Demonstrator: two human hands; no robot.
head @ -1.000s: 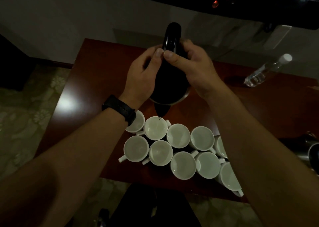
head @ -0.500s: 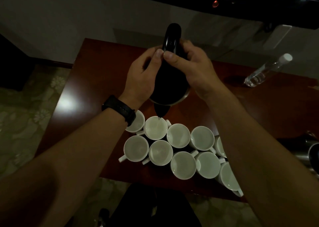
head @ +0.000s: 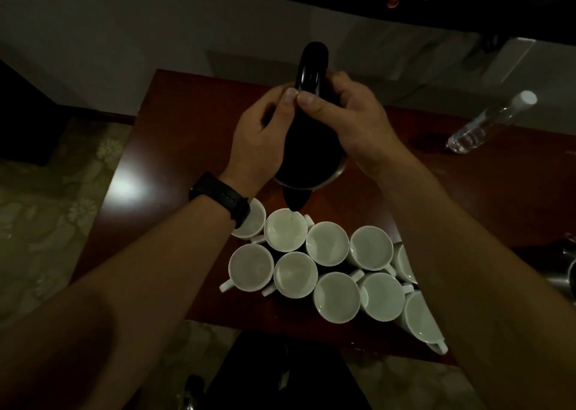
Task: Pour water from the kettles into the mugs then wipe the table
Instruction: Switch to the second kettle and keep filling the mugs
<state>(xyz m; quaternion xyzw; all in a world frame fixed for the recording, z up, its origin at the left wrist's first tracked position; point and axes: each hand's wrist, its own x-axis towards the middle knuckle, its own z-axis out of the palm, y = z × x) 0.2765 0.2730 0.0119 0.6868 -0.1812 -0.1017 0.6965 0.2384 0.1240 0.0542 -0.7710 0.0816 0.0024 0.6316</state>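
A black kettle (head: 311, 148) is tipped steeply toward me, its spout over a white mug (head: 285, 230) in the back row of a cluster of several white mugs (head: 327, 272) on the dark red table (head: 187, 148). Water shows in that mug. My left hand (head: 257, 141) grips the kettle's left side and my right hand (head: 352, 123) grips its right side, thumbs meeting on the handle. The rightmost mugs are partly hidden by my right forearm.
A clear plastic bottle (head: 489, 123) with a white cap lies at the back right of the table. A metal kettle (head: 567, 269) sits at the right edge. A black chair (head: 286, 375) stands below the table's near edge. Patterned carpet lies to the left.
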